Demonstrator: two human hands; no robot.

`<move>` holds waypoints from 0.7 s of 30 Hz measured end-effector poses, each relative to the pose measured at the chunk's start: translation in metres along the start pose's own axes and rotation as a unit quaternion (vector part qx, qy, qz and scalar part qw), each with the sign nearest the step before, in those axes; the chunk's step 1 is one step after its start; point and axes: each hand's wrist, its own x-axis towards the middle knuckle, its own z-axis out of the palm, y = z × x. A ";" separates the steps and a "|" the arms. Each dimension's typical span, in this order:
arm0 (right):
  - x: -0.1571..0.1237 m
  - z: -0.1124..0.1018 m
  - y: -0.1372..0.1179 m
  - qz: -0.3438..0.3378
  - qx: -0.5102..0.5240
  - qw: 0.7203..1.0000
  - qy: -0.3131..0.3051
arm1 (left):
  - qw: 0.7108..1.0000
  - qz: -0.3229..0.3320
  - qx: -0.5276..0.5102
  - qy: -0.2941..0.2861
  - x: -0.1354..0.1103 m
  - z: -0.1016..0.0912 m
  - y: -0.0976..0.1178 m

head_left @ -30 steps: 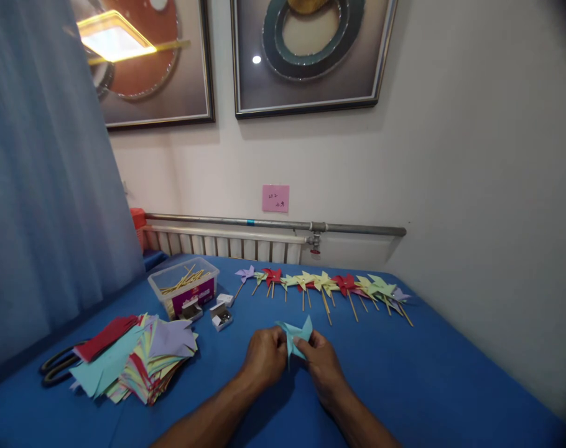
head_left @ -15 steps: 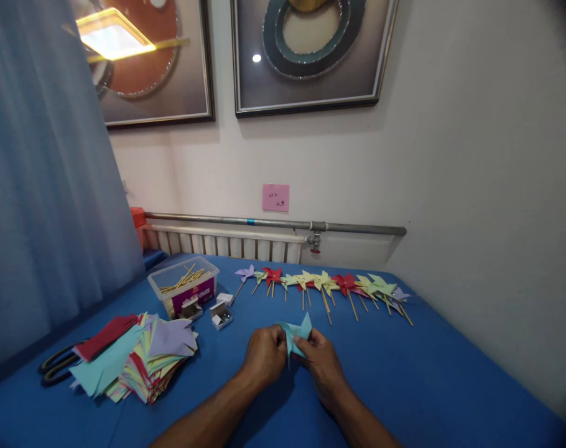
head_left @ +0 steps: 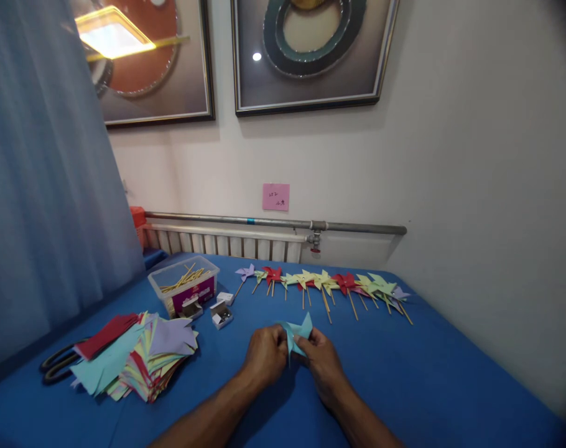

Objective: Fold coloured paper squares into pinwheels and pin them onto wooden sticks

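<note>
A light blue paper pinwheel [head_left: 298, 333], its blades folded in toward the middle, is held up between my two hands over the blue table. My left hand [head_left: 267, 356] is closed at the pinwheel's left edge, with the fingertips partly hidden. On the other side, my right hand [head_left: 324, 362] pinches the paper, its thumb pressed near the center. No stick shows on this pinwheel. Beyond my hands lies a row of finished pinwheels on sticks, among them a red pinwheel [head_left: 345, 284] and a purple pinwheel [head_left: 246, 272].
At the left lie a stack of cut colored paper [head_left: 159, 354] and black-handled scissors [head_left: 59, 364]. Behind them stands a clear plastic tub [head_left: 203, 287] of sticks. Small boxes of pins [head_left: 221, 315] sit beside it. A radiator [head_left: 236, 246] and pipe line the wall.
Almost nothing differs. Both hands keep their grip on the light blue pinwheel, and the paper between them has shifted only very slightly.
</note>
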 end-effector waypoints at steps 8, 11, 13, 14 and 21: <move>0.006 -0.012 -0.013 -0.014 0.029 0.998 0.045 | 0.999 -0.026 -0.015 -0.018 0.001 -0.004 0.003; 0.010 -0.023 -0.020 -0.025 0.044 0.996 0.077 | 0.999 -0.032 0.005 -0.025 0.002 -0.006 0.000; 0.014 -0.029 -0.023 -0.028 0.055 0.993 0.100 | 0.999 -0.028 0.024 -0.024 0.002 -0.007 -0.002; 0.015 -0.031 -0.023 -0.029 0.060 0.992 0.108 | 0.999 -0.024 0.032 -0.024 0.002 -0.008 -0.002; 0.019 -0.033 -0.017 -0.042 0.067 0.989 0.126 | 0.995 -0.015 0.081 -0.062 -0.003 -0.007 0.005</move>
